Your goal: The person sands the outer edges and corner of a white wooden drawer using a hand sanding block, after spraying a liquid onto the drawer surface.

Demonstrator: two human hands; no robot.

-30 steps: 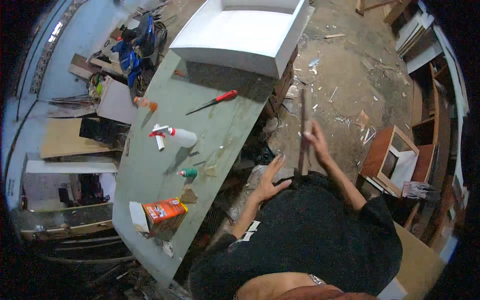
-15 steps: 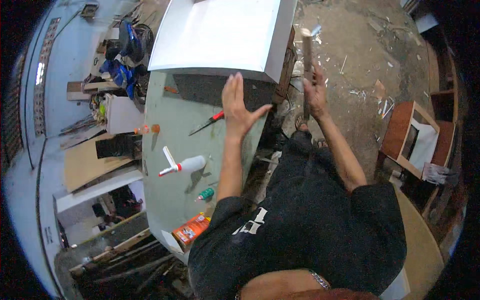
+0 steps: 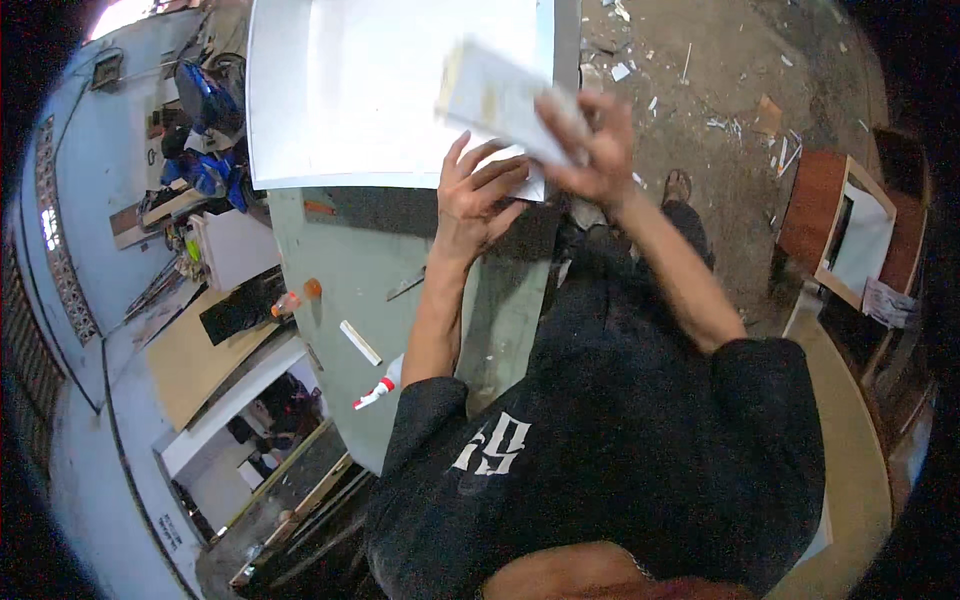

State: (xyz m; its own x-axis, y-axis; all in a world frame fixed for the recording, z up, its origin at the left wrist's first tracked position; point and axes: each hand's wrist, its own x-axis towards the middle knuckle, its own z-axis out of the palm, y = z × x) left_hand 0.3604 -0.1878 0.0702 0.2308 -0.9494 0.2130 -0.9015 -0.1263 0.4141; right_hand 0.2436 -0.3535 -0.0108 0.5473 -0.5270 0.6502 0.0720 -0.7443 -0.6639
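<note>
Pale board strip [image 3: 500, 100], blurred, sits clasped in the right hand [image 3: 590, 150], just above the left hand [image 3: 480, 200], whose spread fingers hold nothing.

The pale flat piece [image 3: 500, 95] gripped by the right hand [image 3: 595, 150] is smeared by motion blur. The white panel [image 3: 370, 90] is cut off at the top edge.

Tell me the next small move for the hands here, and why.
Probably bring the strip down onto the white panel. The right hand holds the pale strip, blurred, above the panel's near edge, and the left hand lies open, fingers spread, just under it at that edge. Whether the strip touches the panel cannot be told.
</note>
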